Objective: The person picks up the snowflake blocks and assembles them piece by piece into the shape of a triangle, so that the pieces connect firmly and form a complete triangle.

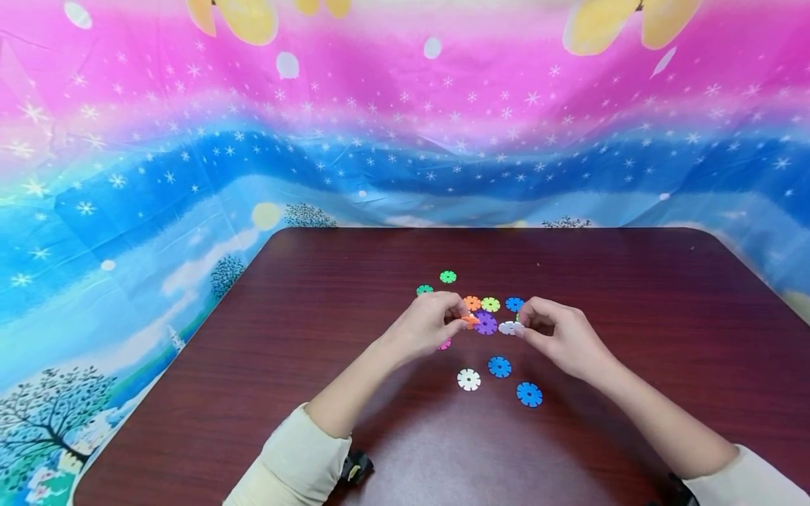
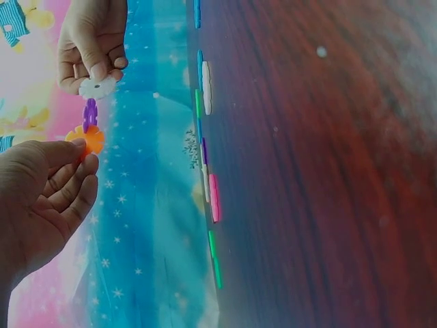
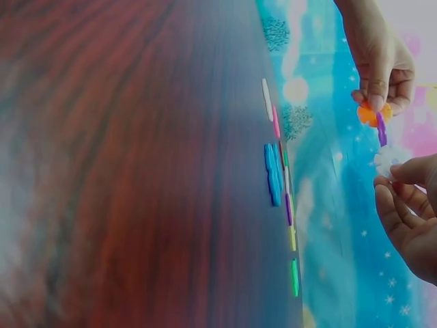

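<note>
My left hand (image 1: 425, 325) pinches an orange notched disc (image 2: 90, 141) between thumb and fingers. A purple notched disc (image 1: 486, 323) stands edge-on to the orange one, joined at its rim and held up above the table. From the other side, my right hand (image 1: 569, 336) pinches a white notched disc (image 3: 386, 162), its edge right at the purple disc's far rim. In both wrist views the three discs form a row between the hands, well above the table's surface.
On the dark wooden table (image 1: 266, 393) lie several loose notched discs: a white disc (image 1: 469, 379), a blue disc (image 1: 529, 394), a green disc (image 1: 448, 277) and a yellow-green disc (image 1: 490, 304) among them. A printed cloth (image 1: 405, 161) hangs behind the table.
</note>
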A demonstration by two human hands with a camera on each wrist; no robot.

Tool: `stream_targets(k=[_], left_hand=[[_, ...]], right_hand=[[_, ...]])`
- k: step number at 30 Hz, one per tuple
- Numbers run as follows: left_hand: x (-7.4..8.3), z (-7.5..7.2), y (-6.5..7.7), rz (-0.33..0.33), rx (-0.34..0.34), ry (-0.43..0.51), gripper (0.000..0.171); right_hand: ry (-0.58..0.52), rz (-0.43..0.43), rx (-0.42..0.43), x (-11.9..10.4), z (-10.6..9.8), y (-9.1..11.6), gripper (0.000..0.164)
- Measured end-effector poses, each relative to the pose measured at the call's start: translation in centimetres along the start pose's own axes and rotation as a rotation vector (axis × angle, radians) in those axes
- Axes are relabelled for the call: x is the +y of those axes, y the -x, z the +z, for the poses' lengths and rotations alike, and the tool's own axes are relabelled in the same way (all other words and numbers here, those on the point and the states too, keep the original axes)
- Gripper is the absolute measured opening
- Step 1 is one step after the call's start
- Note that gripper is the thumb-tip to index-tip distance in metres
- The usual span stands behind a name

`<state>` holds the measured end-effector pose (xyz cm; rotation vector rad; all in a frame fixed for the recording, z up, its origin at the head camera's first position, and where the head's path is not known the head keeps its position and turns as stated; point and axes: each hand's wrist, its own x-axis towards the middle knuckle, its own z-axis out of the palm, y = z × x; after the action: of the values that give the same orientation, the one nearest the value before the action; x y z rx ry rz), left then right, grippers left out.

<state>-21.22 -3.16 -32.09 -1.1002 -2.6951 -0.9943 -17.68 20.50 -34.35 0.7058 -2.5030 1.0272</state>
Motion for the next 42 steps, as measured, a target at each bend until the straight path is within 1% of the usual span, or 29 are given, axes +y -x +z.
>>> stream_targets(k=[4, 12, 14, 19, 22, 25, 29, 34, 37, 42], left_hand=[[0.0, 0.0, 0.0, 0.014, -0.008, 0.004, 0.010], [0.3, 0.1, 0.0, -0.008, -0.033, 0.023, 0.010], [0.3, 0.1, -0.1, 0.005, -0.027, 0.009, 0.010], [0.6, 0.3, -0.5, 0.050, 0.009, -0.063, 0.012], [0.6, 0.3, -0.7, 0.053, 0.014, -0.082, 0.011], [0.6, 0.2, -0.7, 0.034, 0.009, -0.077, 0.011], [0.6, 0.0, -0.6, 0.006, 0.000, -0.048, 0.010], [0.1, 0.0, -0.5, -0.002, 0.003, -0.042, 0.009], [-0.2, -0.1, -0.5, -0.013, 0.012, -0.039, 0.008], [-0.6, -0.3, -0.1, -0.049, 0.006, -0.004, 0.010]], right_hand=[[0.008, 0.006, 0.008, -0.1, 0.1, -0.1, 0.023], [-0.007, 0.003, -0.001, -0.3, 0.2, -0.2, 0.020], [-0.017, -0.007, 0.009, -0.3, 0.3, -0.2, 0.021], [-0.034, -0.029, 0.039, -0.2, 0.6, -0.3, 0.026], [-0.040, -0.022, 0.039, -0.2, 0.7, -0.3, 0.027], [-0.038, -0.004, 0.028, -0.2, 0.7, -0.4, 0.026], [-0.033, 0.019, 0.006, -0.2, 0.6, -0.7, 0.023], [-0.051, 0.069, -0.031, 0.2, 0.2, -1.1, 0.022], [-0.040, 0.096, -0.058, 1.0, -0.3, -1.6, 0.023], [0.044, 0.152, -0.123, 3.0, -0.8, -3.2, 0.023]])
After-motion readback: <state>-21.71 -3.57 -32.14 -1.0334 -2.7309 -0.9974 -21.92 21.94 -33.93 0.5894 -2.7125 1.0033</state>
